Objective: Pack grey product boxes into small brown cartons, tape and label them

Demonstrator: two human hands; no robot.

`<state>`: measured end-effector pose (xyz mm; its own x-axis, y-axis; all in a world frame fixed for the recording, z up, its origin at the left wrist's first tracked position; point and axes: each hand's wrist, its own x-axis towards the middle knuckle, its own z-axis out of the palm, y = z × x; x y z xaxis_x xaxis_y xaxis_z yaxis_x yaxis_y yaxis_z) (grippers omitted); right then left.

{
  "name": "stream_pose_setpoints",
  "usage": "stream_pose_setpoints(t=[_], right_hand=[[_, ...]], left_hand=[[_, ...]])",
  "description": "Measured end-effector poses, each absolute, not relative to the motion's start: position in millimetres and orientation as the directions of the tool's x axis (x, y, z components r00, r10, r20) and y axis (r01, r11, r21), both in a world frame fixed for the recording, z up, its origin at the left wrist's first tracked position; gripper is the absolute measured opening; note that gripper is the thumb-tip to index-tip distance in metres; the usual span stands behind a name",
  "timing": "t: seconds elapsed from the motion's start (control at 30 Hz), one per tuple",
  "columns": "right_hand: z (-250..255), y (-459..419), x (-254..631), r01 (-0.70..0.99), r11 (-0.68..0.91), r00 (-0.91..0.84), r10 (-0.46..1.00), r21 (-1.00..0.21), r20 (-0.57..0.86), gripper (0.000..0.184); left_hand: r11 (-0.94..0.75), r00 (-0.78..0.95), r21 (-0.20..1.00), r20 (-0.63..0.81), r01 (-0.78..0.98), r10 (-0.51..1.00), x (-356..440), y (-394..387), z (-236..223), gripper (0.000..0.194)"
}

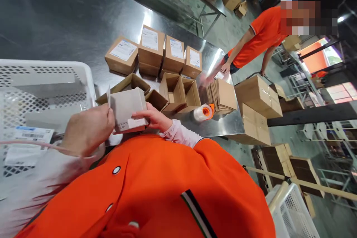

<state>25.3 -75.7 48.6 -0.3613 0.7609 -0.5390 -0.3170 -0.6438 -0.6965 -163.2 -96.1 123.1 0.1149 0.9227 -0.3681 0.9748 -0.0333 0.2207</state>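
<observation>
A light grey product box (126,106) with dark lettering and a white sticker is between my hands, just above the near edge of the metal table. My left hand (87,130) is closed at the box's left side, its fingers at an upright pale flap or sheet. My right hand (154,117) grips the right side, thumb and fingers across the face and sticker. Directly behind the grey box stand open cardboard cartons, among them one carton (173,93) and another carton (192,95) beside it. The grey box partly hides the nearest carton.
Several labelled closed cartons (150,50) stand in a row farther back. A white crate (89,81) with pale boxes and labels is at left. Right lie a tape dispenser (205,112) and flattened cardboard (225,96). A co-worker (259,39) stands at the table's far end, near large cartons (259,96).
</observation>
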Motion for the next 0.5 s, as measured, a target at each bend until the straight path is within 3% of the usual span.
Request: stream_pose_setpoints(t=[0.1, 0.23, 0.43, 0.5], right_hand=[[49.4, -81.6, 30.1, -0.346, -0.643, -0.291, 0.766, -0.683, -0.573, 0.040], [58.7, -80.6, 48.8, -0.463, -0.555, -0.155, 0.818, -0.691, -0.553, 0.051], [79.8, -90.0, 93.3, -0.528, -0.445, -0.083, 0.875, -0.723, -0.478, 0.031], [84.2, -95.9, 106.3, -0.497, -0.415, -0.058, 0.892, -0.762, -0.448, 0.026]], left_hand=[[-0.103, 0.130, 0.087, -0.419, 0.991, 0.899, -145.9, -96.6, 139.8, 0.060], [-0.117, 0.134, 0.067, -0.388, 0.991, 0.912, -112.6, -99.9, 161.9, 0.056], [-0.181, 0.203, 0.113, -0.241, 0.977, 0.949, -53.3, -103.3, 163.5, 0.062], [-0.242, 0.288, 0.209, -0.230, 0.948, 0.930, -32.0, -100.3, 151.4, 0.067]])
